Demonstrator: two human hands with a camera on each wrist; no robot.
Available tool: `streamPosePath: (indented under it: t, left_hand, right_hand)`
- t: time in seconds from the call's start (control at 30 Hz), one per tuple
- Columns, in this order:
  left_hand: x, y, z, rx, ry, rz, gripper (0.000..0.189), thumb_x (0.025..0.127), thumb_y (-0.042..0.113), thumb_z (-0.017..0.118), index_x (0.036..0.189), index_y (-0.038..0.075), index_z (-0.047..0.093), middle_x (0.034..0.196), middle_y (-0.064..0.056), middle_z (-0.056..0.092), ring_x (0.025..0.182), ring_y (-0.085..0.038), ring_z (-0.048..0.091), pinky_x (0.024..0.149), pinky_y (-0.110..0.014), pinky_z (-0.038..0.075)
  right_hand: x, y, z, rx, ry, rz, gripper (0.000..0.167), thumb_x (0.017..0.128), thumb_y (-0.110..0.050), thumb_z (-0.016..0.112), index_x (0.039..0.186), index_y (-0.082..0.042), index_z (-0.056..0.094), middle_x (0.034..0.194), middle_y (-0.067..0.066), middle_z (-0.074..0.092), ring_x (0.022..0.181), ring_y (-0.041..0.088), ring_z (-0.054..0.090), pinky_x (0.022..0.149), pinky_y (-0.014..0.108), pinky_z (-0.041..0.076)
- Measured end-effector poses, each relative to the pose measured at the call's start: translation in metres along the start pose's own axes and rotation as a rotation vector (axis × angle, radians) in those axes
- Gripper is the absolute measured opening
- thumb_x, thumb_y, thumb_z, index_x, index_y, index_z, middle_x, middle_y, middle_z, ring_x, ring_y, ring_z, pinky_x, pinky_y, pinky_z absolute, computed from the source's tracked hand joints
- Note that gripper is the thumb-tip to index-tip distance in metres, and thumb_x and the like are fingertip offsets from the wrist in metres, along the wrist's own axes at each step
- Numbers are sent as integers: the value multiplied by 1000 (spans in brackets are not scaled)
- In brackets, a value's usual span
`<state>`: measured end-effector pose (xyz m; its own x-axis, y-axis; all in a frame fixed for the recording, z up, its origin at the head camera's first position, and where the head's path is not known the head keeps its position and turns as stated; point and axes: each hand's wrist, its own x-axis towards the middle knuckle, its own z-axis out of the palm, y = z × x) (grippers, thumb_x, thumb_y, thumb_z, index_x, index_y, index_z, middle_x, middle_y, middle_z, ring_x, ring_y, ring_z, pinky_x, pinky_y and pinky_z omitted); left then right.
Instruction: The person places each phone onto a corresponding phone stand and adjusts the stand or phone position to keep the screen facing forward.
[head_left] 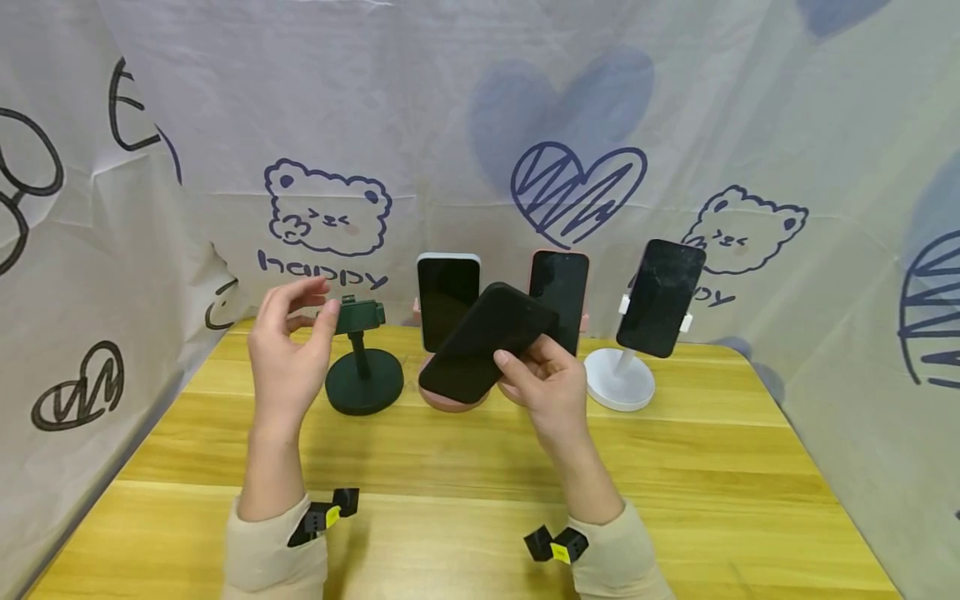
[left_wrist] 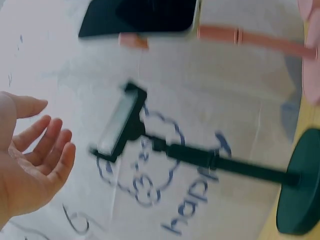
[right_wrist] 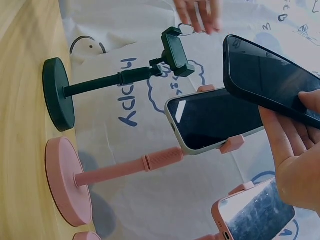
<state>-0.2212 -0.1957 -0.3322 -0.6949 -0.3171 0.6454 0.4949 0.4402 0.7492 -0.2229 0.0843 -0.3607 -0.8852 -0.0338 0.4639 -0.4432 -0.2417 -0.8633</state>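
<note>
My right hand (head_left: pixel 553 392) grips a black smartphone (head_left: pixel 487 342), thumb on its screen and fingers behind it. The phone tilts in the air in front of two pink stands. My left hand (head_left: pixel 288 346) is raised beside the dark green phone stand (head_left: pixel 362 379), fingers loosely bent and holding nothing. In the left wrist view a gap shows between the left hand (left_wrist: pixel 37 155) and the green clamp (left_wrist: pixel 122 122), which has no phone in it. The right wrist view shows the held phone (right_wrist: pixel 270 75) near the green stand (right_wrist: pixel 115 82).
Behind the held phone, a white-edged phone (head_left: pixel 447 292) and a pink-edged phone (head_left: pixel 564 283) sit in pink stands. To the right a white stand (head_left: pixel 621 381) carries another black phone (head_left: pixel 662 296). A drawn-on cloth (head_left: pixel 450 125) hangs behind the wooden table (head_left: pixel 450 517).
</note>
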Motion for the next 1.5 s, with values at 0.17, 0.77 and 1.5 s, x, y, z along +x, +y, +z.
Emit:
streamPosePath:
  t: [0.17,0.77,1.5]
  left_hand:
    - [5,-15,-16,99,54,-139,29,101,9,67,130,3,68,122,-6,64,109,-8,60,91,-17,51]
    - [7,-20,-19,162,-189,-414,35,103,18,63,135,5,66,127,-12,67,116,-22,66,82,-15,50]
    - [6,-20,-36,192,-217,-420,36,105,19,62,139,8,67,125,-16,69,104,-19,64,71,-16,48]
  right_hand:
    - [0,0,1,8,10,9,30,91,-2,78,112,16,66,92,6,71,77,11,72,67,28,64]
    - [2,1,5,6,7,13,31,91,-2,79,113,16,66,93,7,71,77,11,72,68,27,64]
    - [45,-15,74,-78,-72,-34,26,97,-1,72,121,7,67,110,21,71,93,18,74,83,34,64]
